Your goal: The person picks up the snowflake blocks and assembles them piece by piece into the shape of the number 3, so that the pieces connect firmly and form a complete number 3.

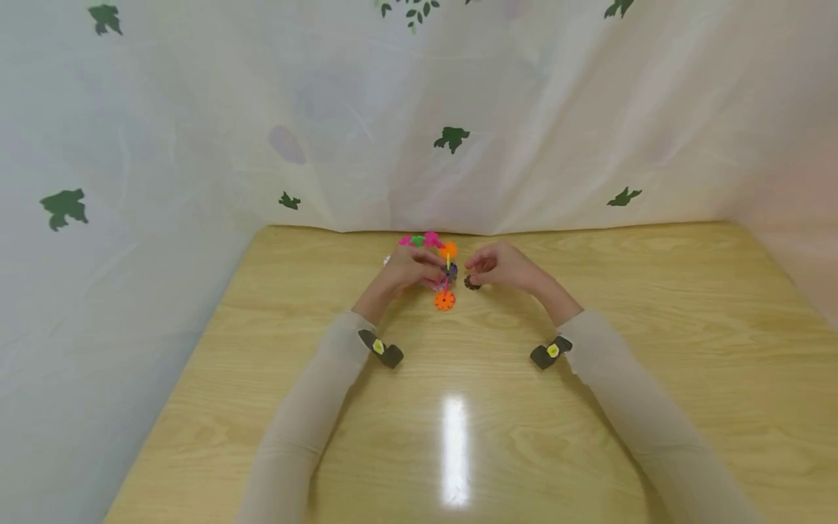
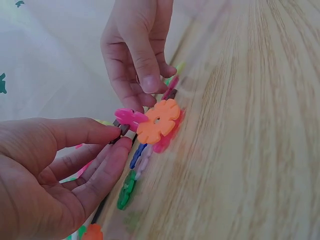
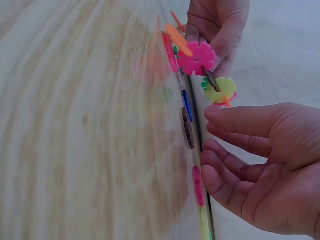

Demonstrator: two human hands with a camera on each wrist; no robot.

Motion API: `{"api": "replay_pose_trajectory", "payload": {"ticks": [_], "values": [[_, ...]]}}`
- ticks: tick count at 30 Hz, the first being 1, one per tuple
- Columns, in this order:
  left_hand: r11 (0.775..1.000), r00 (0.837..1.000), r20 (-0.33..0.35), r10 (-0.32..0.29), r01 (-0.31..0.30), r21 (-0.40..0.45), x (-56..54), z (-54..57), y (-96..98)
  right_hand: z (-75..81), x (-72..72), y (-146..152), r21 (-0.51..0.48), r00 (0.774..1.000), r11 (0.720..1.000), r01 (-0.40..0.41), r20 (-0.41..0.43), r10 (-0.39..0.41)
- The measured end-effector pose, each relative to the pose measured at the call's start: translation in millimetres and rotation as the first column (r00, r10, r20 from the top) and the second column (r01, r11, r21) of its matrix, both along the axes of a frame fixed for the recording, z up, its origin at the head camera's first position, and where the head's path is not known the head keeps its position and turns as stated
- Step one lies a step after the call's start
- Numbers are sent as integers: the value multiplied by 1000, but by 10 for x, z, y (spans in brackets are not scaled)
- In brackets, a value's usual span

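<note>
My left hand point(image 1: 411, 268) pinches a dark brown notched disc point(image 2: 120, 128) between thumb and fingertips in the left wrist view. Slotted to that disc is a pink disc point(image 3: 197, 58), which carries an orange disc point(image 2: 158, 121) at its other side. A pale yellow disc point(image 3: 223, 90) and a thin orange edge join the brown one in the right wrist view. My right hand point(image 1: 503, 266) is to the right with fingers loosely bent and nothing visible between them. Close by its fingertips, a loose brown disc point(image 3: 187, 128) lies on the table.
More notched discs, such as a green one point(image 2: 127, 190), a blue one point(image 3: 187, 105) and a pink one point(image 3: 199, 185), lie along the far side of the wooden table point(image 1: 419, 437). A patterned white cloth point(image 1: 537, 145) hangs behind the table's back edge.
</note>
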State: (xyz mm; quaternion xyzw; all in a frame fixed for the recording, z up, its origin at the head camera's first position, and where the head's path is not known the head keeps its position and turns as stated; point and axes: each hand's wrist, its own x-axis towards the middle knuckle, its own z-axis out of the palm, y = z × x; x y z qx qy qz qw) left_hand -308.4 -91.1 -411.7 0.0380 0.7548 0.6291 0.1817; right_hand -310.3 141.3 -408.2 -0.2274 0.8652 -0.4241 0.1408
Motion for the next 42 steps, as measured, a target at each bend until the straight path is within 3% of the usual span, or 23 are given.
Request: {"api": "replay_pose_trajectory", "payload": {"ticks": [16,33,42], "values": [[1000,1000,-9,1,-1,15,10,49,65,-7,12,14,110,999,993,-37,-21,40],[1000,1000,-9,-20,20,5,-9,41,133,16,32,43,14,998,999,-52,-37,53],[1000,1000,-8,-24,24,-3,9,75,146,59,10,55,35,999,999,32,-42,-30]]}}
